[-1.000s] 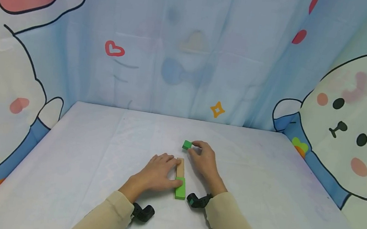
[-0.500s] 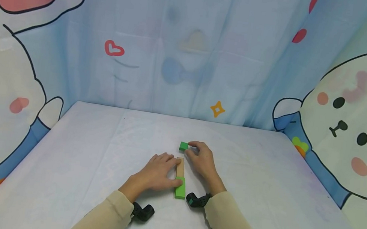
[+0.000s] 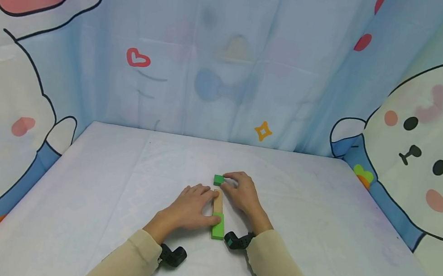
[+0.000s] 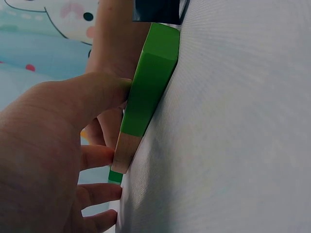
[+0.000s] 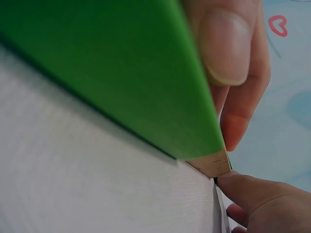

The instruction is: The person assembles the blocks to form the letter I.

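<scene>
A light green block [image 3: 217, 228] and a plain wooden block [image 3: 217, 203] lie end to end in a line on the white-covered table. My left hand [image 3: 189, 207] rests along their left side. Its thumb touches the green block [image 4: 146, 92], while the index fingertip touches the wooden block [image 4: 126, 150]. Beyond the wooden block's far end, a small gap away, sits a small darker green block [image 3: 218, 180]. My right hand [image 3: 243, 194] pinches this small block from the right between thumb and index finger. In the right wrist view the large green block [image 5: 116, 73] mostly hides it.
The white cloth-covered table [image 3: 96, 196] extends to both sides. Behind it hangs a blue curtain [image 3: 176, 105] with cartoon figures. Black wrist cameras [image 3: 173, 257] sit close to the cloth, the right one near the green block's near end.
My right hand has brought the small green block leftward and slightly nearer, in line with the wooden block's far end. The left hand and the two longer blocks have stayed in place.
</scene>
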### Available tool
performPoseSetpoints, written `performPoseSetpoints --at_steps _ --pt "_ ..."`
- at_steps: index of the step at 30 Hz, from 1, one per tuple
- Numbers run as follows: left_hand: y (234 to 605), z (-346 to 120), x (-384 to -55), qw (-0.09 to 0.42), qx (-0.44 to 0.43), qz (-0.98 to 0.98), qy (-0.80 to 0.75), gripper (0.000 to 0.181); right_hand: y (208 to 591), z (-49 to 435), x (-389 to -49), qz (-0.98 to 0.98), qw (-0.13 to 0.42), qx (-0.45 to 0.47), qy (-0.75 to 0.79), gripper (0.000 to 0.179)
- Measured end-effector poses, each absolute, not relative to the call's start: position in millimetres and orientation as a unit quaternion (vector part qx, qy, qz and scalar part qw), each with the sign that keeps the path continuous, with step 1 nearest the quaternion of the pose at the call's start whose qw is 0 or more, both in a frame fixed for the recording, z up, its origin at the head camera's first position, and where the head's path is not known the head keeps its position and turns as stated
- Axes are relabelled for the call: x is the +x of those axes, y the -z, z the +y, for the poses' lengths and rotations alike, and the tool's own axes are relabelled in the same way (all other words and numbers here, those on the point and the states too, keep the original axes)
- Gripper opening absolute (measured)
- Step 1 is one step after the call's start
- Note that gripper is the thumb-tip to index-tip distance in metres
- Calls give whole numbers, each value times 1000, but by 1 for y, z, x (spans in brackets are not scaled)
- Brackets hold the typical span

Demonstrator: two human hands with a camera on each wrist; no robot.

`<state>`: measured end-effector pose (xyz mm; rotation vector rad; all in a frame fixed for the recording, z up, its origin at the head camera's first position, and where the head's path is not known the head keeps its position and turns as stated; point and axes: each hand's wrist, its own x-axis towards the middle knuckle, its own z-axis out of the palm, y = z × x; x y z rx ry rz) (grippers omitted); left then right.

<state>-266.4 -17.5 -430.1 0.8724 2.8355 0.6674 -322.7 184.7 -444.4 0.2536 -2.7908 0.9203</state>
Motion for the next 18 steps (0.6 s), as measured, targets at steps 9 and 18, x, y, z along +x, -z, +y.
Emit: performPoseSetpoints --at_steps 9,18 --pt "430 -17 -267 51 288 931 -221 72 443 184 -323 -946 88 79 -302 36" --pt "428 -18 -266 54 285 932 -218 72 443 183 -322 -947 82 74 -301 38"
